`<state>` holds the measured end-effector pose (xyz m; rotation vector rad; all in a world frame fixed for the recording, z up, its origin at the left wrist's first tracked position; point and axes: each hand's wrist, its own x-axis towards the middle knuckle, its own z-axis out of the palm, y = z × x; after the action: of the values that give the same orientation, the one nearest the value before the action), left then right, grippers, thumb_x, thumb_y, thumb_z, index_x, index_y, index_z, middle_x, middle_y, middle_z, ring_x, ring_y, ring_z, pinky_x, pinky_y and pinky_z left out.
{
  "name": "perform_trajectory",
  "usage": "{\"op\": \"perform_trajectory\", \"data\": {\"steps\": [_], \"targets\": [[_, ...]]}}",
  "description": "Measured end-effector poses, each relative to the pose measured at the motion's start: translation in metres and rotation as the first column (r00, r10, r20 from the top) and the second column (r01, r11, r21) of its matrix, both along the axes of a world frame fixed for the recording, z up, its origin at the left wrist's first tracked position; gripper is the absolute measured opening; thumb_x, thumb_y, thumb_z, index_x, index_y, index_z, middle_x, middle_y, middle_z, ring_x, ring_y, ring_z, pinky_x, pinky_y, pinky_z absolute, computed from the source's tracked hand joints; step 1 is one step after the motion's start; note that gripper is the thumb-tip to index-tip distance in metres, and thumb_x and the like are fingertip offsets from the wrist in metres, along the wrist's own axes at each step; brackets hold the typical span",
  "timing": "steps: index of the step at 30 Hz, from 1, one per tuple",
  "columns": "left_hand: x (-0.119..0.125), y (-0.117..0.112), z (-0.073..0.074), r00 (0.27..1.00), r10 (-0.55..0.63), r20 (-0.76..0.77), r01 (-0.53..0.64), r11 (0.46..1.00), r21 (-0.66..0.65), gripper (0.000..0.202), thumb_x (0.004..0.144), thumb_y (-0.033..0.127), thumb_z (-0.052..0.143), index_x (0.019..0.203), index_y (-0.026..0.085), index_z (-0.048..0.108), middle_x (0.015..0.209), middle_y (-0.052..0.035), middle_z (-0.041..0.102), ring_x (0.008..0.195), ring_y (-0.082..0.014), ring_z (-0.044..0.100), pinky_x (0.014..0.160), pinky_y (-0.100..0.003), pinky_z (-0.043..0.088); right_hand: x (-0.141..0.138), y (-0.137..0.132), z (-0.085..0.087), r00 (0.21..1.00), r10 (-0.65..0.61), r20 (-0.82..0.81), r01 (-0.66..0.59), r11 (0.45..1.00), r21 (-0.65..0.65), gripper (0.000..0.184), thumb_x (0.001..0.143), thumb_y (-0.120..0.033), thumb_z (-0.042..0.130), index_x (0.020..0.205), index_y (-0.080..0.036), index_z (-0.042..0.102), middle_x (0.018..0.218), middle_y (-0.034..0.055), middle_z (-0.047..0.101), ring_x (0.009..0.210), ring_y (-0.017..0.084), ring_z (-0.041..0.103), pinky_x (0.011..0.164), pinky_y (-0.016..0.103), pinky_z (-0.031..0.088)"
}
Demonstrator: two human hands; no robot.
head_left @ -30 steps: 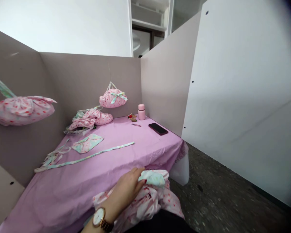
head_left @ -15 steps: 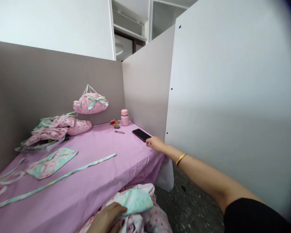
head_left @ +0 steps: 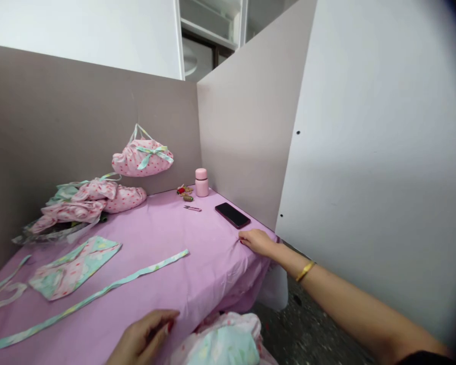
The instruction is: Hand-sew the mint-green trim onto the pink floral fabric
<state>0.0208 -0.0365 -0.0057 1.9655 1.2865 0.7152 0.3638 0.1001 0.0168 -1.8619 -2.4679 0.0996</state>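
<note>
My right hand (head_left: pixel 256 242) is at the table's right edge, just in front of a black phone (head_left: pixel 232 215). Its thumb and fingertips are pinched together low over the pink tablecloth (head_left: pixel 167 223); whatever they may hold is too small to make out. My left hand (head_left: pixel 148 334) hovers at the front edge, fingers loosely bent and thumb apart, with nothing visible in it. Beside it, at the bottom of the view, lies a bundle of pink and mint printed fabric (head_left: pixel 224 344). A long mint fabric strip (head_left: pixel 110 288) runs across the cloth beyond my left hand.
A folded printed fabric piece (head_left: pixel 76 266) lies at left. Behind it is a heap of dotted fabric (head_left: pixel 87 200). A dotted pouch (head_left: pixel 142 158) hangs on the partition. Thread snips (head_left: pixel 192 208), a thread spool (head_left: pixel 188 198) and a pink flask (head_left: pixel 201 183) stand or lie near the corner.
My right hand has drawn back from the phone's near end toward the table's front. My left hand has left the fabric bundle and moved left. The view has shifted slightly.
</note>
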Motion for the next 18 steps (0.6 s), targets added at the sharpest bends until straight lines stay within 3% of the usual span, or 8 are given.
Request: {"op": "perform_trajectory", "data": {"steps": [5, 9, 13, 16, 18], "targets": [[-0.055, 0.040, 0.006, 0.953, 0.298, -0.060, -0.286, 0.945, 0.157, 0.032, 0.081, 0.041, 0.045, 0.099, 0.024, 0.064, 0.100, -0.0055, 0.070, 0.090, -0.0240, 0.065, 0.075, -0.032, 0.053, -0.006, 0.000, 0.017, 0.997, -0.030, -0.074, 0.039, 0.993, 0.116, 0.023, 0.091, -0.027, 0.044, 0.087, -0.014, 0.062, 0.095, 0.0103, 0.060, 0.089, 0.021, 0.057, 0.074, 0.031, 0.043], [-0.101, 0.071, 0.000, 0.861, 0.470, -0.192, -0.382, 0.848, 0.367, 0.035, 0.081, 0.040, 0.044, 0.104, 0.018, 0.060, 0.105, -0.0110, 0.066, 0.100, -0.0283, 0.058, 0.088, -0.041, 0.045, -0.052, 0.005, 0.024, 0.979, 0.025, -0.201, 0.007, 0.987, 0.158, 0.030, 0.093, -0.025, 0.036, 0.084, -0.015, 0.062, 0.091, 0.0093, 0.062, 0.086, 0.019, 0.057, 0.072, 0.026, 0.038], [-0.116, 0.089, 0.000, 0.802, 0.504, -0.319, -0.396, 0.850, 0.347, 0.034, 0.081, 0.036, 0.043, 0.097, 0.012, 0.062, 0.095, -0.0169, 0.067, 0.090, -0.0318, 0.059, 0.083, -0.045, 0.043, -0.125, 0.015, 0.011, 0.931, 0.160, -0.328, -0.134, 0.986, 0.099, 0.021, 0.089, -0.027, 0.044, 0.088, -0.018, 0.063, 0.091, 0.0054, 0.064, 0.083, 0.016, 0.058, 0.069, 0.023, 0.037], [-0.114, 0.091, 0.002, 0.798, 0.493, -0.348, -0.394, 0.862, 0.318, 0.023, 0.078, 0.036, 0.049, 0.078, 0.018, 0.063, 0.080, -0.0112, 0.066, 0.079, -0.0303, 0.059, 0.076, -0.043, 0.043, -0.165, 0.026, -0.003, 0.895, 0.187, -0.404, -0.177, 0.982, 0.060, 0.013, 0.082, -0.026, 0.054, 0.079, -0.017, 0.062, 0.085, 0.0061, 0.063, 0.078, 0.018, 0.058, 0.064, 0.024, 0.036], [-0.111, 0.088, 0.004, 0.813, 0.470, -0.345, -0.379, 0.876, 0.299, 0.020, 0.077, 0.035, 0.050, 0.067, 0.021, 0.059, 0.074, -0.0079, 0.064, 0.076, -0.0282, 0.058, 0.073, -0.039, 0.043, -0.176, 0.032, -0.010, 0.865, 0.207, -0.458, -0.211, 0.976, 0.043, 0.007, 0.077, -0.021, 0.058, 0.071, -0.017, 0.060, 0.081, 0.0046, 0.062, 0.076, 0.017, 0.057, 0.062, 0.024, 0.035]]}}
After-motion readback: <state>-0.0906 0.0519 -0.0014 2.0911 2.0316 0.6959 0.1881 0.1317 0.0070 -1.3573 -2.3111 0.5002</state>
